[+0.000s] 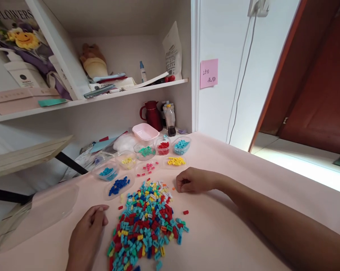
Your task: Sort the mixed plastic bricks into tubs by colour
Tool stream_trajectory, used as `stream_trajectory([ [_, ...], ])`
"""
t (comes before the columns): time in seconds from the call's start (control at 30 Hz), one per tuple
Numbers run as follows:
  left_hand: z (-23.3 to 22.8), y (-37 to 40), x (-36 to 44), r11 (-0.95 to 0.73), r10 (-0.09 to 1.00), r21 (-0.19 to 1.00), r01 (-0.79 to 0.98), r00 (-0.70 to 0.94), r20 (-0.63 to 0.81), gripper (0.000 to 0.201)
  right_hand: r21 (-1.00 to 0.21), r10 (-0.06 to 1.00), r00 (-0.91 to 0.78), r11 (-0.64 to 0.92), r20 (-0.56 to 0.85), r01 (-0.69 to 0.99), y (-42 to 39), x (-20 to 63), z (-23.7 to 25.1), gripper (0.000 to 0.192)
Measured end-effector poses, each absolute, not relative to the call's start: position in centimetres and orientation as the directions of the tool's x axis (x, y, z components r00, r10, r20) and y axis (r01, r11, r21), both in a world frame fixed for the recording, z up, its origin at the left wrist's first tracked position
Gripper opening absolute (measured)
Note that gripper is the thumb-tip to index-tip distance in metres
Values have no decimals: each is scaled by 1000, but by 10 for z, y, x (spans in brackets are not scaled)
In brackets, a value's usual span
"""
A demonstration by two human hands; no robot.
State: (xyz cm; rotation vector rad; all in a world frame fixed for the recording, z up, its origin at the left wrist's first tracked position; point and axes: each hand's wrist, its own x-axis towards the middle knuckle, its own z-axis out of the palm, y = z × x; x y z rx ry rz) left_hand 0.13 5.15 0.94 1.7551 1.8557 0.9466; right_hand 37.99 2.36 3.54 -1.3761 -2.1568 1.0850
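Your left hand rests loosely open on the worktop just left of the pile of mixed bricks, and your right hand is curled at the pile's far right edge; I cannot tell if it pinches a brick. Behind the pile stand small clear tubs: dark blue bricks, light blue, pink, yellow, green, red, turquoise. The pink sticky note on the wall reads "250", and the bag on the shelf says "FLOWERS".

Left hand lies flat, fingers loosely together; right hand reaches forward, grip curled.
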Motion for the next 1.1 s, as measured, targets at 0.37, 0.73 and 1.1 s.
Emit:
stream_trajectory([
  [0.37, 7, 53, 0, -24, 979, 724, 689, -129, 155, 38, -738, 907, -419, 314, 47, 597, 24, 375, 30, 25],
  [0.73, 7, 53, -1, -18, 983, 708, 706, -118, 143, 34, -800, 719, -655, 244, -229, 548, 10, 381, 51, 22],
  [1.1, 2, 55, -3, -22, 982, 714, 700, -120, 147, 36, -624, 775, -622, 434, -110, 650, 5, 361, 47, 15],
])
